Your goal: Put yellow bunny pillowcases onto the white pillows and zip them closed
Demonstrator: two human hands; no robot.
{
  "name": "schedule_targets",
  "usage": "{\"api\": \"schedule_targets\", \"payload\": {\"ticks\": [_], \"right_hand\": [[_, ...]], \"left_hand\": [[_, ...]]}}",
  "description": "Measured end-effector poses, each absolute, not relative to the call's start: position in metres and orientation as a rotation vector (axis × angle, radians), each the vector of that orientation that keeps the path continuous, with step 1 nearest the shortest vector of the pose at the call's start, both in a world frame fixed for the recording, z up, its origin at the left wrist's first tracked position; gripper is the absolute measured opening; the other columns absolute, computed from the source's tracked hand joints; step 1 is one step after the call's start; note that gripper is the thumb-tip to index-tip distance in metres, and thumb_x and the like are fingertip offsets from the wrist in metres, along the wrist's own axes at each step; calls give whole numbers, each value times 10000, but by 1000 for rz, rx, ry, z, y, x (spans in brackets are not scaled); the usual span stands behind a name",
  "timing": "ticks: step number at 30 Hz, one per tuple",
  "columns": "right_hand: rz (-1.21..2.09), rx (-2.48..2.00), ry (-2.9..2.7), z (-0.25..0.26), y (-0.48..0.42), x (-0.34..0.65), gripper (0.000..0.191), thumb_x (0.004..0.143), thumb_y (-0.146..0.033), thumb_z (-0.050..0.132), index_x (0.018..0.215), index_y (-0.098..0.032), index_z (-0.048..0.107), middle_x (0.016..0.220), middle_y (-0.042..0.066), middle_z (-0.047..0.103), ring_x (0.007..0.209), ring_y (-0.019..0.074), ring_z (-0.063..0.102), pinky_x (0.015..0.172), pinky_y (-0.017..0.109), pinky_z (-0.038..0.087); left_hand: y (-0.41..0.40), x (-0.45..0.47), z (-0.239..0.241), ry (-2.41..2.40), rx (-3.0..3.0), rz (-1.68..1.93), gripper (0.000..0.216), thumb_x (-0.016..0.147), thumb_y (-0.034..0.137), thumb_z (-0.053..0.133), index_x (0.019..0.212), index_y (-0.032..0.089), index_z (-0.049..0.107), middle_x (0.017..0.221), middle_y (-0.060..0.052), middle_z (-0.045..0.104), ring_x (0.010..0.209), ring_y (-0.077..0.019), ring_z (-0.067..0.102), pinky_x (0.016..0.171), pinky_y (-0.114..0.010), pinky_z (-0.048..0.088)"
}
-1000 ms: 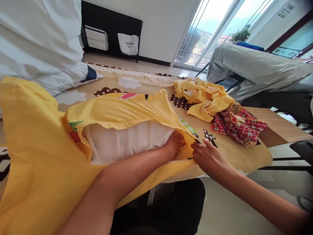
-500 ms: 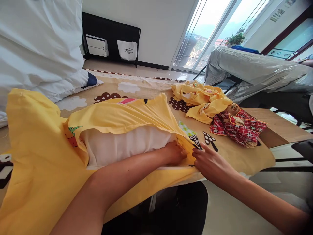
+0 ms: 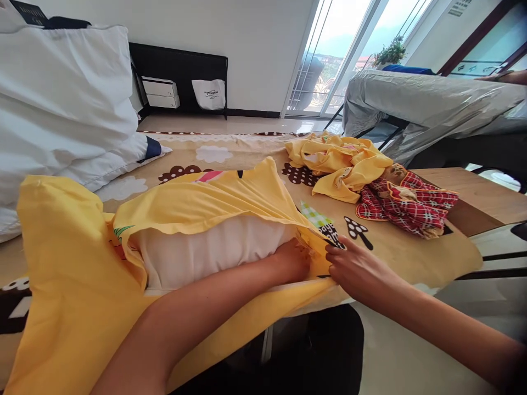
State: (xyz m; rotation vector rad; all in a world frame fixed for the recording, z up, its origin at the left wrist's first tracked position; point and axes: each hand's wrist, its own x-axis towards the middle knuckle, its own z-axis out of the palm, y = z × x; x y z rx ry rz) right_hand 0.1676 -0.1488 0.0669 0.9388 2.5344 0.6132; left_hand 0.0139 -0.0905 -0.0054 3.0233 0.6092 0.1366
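Yellow cover (image 3: 214, 197) lies along the near edge of the desk (image 3: 428, 260), draping over it; white pillow (image 3: 206, 252) shows through the opening. Right hand (image 3: 349, 264): grip closed on the cover's edge. Left hand (image 3: 293, 262) inside the opening, against the pillow; fingers half hidden, grip cannot be told. Probably best: edge taut, palm flat, no bunching. White bag (image 3: 209, 94) beyond the far edge: print too small to read. Lettering (image 3: 328, 233) beside right hand: partly covered, no whole word.

Left hand (image 3: 293, 260) stretches near the curled right hand (image 3: 349, 264).
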Motion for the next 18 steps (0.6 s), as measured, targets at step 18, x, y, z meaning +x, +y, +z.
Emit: {"api": "schedule_targets", "payload": {"ticks": [18], "right_hand": [[632,1033,2460,74,-140,140,234,702,-101,677,522,-249,656,496,21,598,751,227,590,960,416,306]], "left_hand": [[-74,52,-19,534,3026,113,255,909,105,445,988,159,681,1129,-112,687,1123,-238,569,943,-357,418]]}}
